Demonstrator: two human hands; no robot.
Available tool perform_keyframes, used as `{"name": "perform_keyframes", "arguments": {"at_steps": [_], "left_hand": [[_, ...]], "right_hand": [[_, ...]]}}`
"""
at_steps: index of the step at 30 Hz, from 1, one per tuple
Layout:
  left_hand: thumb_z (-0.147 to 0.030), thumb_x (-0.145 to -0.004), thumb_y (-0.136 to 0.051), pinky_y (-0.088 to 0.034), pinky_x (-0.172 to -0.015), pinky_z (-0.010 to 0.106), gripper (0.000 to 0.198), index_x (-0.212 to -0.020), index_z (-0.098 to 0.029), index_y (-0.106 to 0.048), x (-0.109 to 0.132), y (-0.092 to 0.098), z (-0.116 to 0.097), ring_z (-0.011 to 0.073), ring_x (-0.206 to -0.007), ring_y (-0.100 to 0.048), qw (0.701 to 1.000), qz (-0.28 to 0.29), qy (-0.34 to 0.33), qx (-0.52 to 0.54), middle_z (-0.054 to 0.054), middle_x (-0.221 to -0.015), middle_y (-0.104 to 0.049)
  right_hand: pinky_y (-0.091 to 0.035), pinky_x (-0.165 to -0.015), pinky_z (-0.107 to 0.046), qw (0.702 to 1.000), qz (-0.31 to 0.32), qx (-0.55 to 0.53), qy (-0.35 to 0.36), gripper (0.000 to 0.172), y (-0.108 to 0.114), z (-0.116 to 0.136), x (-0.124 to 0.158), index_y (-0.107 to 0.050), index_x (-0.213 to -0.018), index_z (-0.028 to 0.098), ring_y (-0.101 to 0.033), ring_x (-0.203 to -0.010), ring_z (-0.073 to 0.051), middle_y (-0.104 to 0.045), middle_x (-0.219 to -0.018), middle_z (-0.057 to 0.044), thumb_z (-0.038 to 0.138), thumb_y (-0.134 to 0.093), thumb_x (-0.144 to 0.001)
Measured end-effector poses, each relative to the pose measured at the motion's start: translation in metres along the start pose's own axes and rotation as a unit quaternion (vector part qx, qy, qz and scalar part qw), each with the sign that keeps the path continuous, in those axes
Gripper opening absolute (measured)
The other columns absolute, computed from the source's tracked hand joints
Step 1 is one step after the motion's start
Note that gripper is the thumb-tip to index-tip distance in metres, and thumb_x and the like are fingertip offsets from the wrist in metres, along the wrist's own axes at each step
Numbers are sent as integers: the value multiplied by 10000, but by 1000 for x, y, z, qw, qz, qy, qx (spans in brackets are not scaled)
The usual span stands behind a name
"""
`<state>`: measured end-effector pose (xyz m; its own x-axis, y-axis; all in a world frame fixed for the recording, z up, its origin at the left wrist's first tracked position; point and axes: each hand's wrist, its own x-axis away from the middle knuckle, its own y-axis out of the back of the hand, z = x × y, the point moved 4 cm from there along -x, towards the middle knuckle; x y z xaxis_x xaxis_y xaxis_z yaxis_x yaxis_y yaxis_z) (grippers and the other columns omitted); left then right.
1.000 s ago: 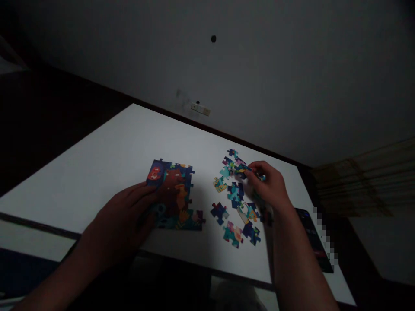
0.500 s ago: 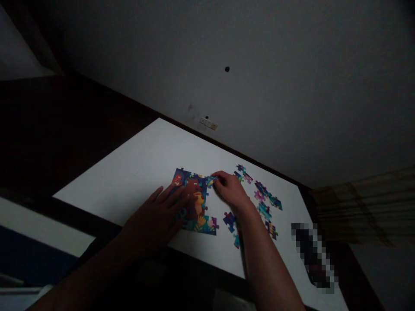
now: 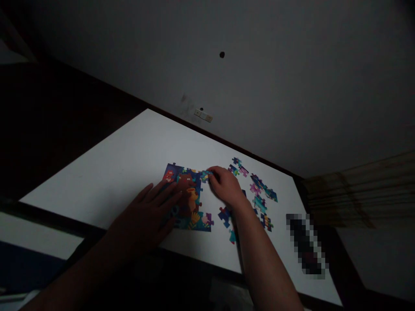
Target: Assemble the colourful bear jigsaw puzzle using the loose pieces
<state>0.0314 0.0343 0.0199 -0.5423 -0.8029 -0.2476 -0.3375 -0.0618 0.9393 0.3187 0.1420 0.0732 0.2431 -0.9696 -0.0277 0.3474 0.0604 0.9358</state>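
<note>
A partly joined colourful jigsaw [image 3: 189,203] lies on a white table [image 3: 129,160]. My left hand [image 3: 145,218] lies flat on its left part with fingers stretched out. My right hand [image 3: 225,185] pinches a small teal puzzle piece [image 3: 205,175] at the jigsaw's upper right corner. Several loose pieces [image 3: 259,194] are scattered on the table to the right of my right hand, some hidden behind my wrist.
A dark blurred-out flat object [image 3: 304,246] lies near the table's right edge. A grey wall with a small white plate [image 3: 202,115] rises behind the table. Dark floor surrounds the table on the left; the room is dim.
My right hand took a piece from the loose pile and carried it left to the jigsaw's upper right corner. The left hand has stayed on the jigsaw.
</note>
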Motion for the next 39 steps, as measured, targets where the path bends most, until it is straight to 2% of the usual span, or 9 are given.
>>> {"name": "perform_keyframes", "arguments": {"at_steps": [2, 7, 10, 16, 23, 27, 32, 35, 39], "left_hand": [[-309, -1231, -598, -610, -1463, 720, 727, -1954, -328, -666, -1, 1, 0, 460, -1881, -586, 1000, 1, -2, 7, 77, -2052, -551], [-294, -1230, -617, -609, -1466, 689, 775, -2001, -360, -591, -2, 4, -1, 438, -1880, -590, 1000, -1, -3, 15, 53, -2064, -542], [-287, -1236, -618, -597, -1476, 663, 763, -1993, -374, -598, -2, 5, -2, 422, -1883, -588, 1000, -3, 0, 11, 41, -2058, -555], [-277, -1220, -601, -623, -1438, 686, 773, -1990, -348, -607, -3, 6, -2, 445, -1864, -609, 1000, 2, -10, -3, 57, -2060, -550], [-280, -1237, -628, -577, -1489, 676, 790, -2020, -356, -559, -1, 6, -2, 428, -1889, -582, 1000, -1, -3, -2, 67, -2040, -580], [-287, -1215, -629, -610, -1464, 675, 819, -2027, -368, -550, -1, 3, 0, 434, -1878, -595, 1000, -21, -14, -4, 50, -2051, -561], [-355, -1215, -620, -656, -1413, 700, 733, -1946, -378, -672, 3, -9, 10, 454, -1818, -663, 998, -53, -29, -19, 45, -1995, -645], [-365, -1216, -605, -680, -1395, 680, 855, -2049, -503, -473, 4, -14, 17, 436, -1805, -680, 997, -63, -39, -9, -15, -2022, -610], [-406, -1234, -596, -726, -1307, 763, 969, -2121, -502, -218, 4, -14, 21, 492, -1758, -716, 995, -79, -69, -2, 14, -2055, -565]], "right_hand": [[-722, -1209, -527, 1000, -1, -6, -1, 408, 0, -1, -1, -967, -1436, 330, -924, -1348, -359, -984, -1407, -104, 253, -621, -1234], [-710, -1258, -545, 1000, -2, 6, -13, 428, 2, -2, -1, -959, -1408, 410, -899, -1393, -368, -974, -1439, -87, 296, -577, -1254], [-704, -1261, -539, 1000, 1, 11, -12, 427, 2, -1, -2, -958, -1406, 389, -896, -1397, -369, -972, -1441, -97, 307, -568, -1254], [-694, -1267, -577, 1000, 0, 25, -6, 437, 3, 2, -3, -958, -1436, 413, -892, -1402, -382, -973, -1447, -94, 324, -568, -1261], [-682, -1250, -565, 999, -3, 42, -13, 460, 4, 5, -2, -946, -1449, 408, -885, -1404, -376, -974, -1454, -95, 320, -532, -1267], [-652, -1229, -528, 998, -3, 55, -39, 447, 4, 3, -3, -942, -1437, 336, -876, -1384, -381, -970, -1437, -142, 302, -537, -1251], [-570, -1199, -439, 997, 8, 50, -54, 363, 5, 4, -4, -887, -1415, 190, -844, -1373, -348, -949, -1446, -185, 278, -577, -1248], [-536, -1158, -418, 997, 18, 55, -51, 312, 7, 4, -5, -859, -1380, 184, -823, -1339, -331, -939, -1446, -183, 282, -592, -1252], [-510, -1148, -433, 996, 14, 67, -56, 291, 9, 1, -4, -824, -1380, 191, -795, -1317, -334, -930, -1434, -180, 300, -578, -1270]]}}
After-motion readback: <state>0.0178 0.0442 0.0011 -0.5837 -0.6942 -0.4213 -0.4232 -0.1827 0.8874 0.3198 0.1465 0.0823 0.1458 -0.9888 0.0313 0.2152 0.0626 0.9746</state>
